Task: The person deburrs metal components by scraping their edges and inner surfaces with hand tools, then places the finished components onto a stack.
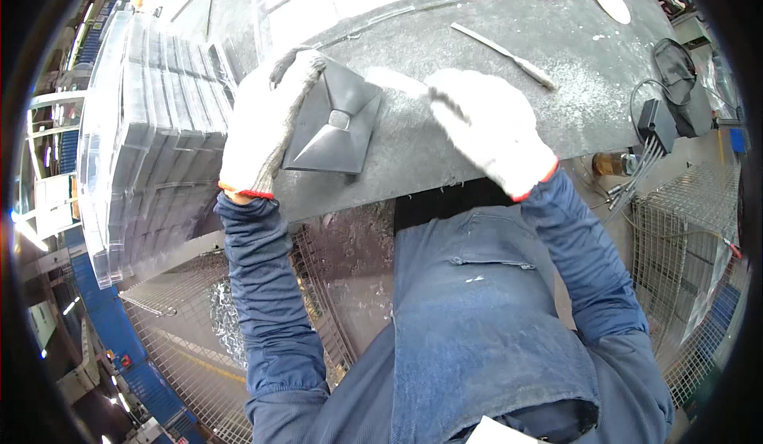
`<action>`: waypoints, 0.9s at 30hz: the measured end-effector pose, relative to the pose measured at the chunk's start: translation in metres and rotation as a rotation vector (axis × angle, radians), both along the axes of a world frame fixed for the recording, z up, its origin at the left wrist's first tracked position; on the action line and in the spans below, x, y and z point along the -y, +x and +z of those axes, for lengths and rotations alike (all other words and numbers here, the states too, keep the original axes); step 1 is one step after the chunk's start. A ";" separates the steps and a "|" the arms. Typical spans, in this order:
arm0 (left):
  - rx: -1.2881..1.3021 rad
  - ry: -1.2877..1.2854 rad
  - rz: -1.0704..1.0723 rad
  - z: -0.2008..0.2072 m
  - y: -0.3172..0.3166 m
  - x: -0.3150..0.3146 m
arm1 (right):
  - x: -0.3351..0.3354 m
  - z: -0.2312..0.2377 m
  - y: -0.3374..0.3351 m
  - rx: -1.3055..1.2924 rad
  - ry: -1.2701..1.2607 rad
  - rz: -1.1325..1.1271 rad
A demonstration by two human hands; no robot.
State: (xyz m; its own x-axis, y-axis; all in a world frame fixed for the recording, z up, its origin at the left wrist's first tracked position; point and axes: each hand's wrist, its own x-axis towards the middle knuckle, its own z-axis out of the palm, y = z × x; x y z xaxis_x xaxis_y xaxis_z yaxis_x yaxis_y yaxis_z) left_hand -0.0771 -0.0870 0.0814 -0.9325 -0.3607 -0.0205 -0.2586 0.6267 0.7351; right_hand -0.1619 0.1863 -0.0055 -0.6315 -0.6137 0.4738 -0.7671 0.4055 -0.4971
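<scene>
My left hand (pixel 266 118), in a white knit glove with a red cuff edge, grips a dark grey part (pixel 338 118) by its left side. The part is shaped like a shallow four-sided pyramid with a small squarish top, and it rests on or just over the grey worktop (pixel 421 146). To the right of it, my right hand (pixel 485 118), gloved alike, is closed around a slim, pale, blade-like tool (pixel 395 80). The tool's tip points left towards the part's far right corner, and glare washes out its detail.
Stacked clear plastic trays (pixel 159 134) stand at the left. A slim tool (pixel 505 53) lies beyond my right hand, with a pale oval piece (pixel 610 1) farther back. White dust is scattered around. A black box with cables (pixel 656 122) hangs at the right edge, above wire mesh baskets (pixel 675 245).
</scene>
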 end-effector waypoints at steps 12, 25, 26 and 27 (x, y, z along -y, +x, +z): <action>-0.005 0.104 -0.074 0.005 -0.005 -0.009 | 0.025 -0.007 0.043 0.376 -0.131 0.200; 0.012 0.016 -0.143 0.006 -0.011 -0.021 | 0.046 -0.020 0.041 0.193 -0.263 0.207; 0.014 0.017 -0.144 0.006 -0.009 -0.019 | 0.061 -0.020 0.042 0.207 -0.289 0.236; -0.005 0.078 -0.106 0.005 -0.008 -0.017 | 0.059 -0.018 0.044 0.209 -0.288 0.234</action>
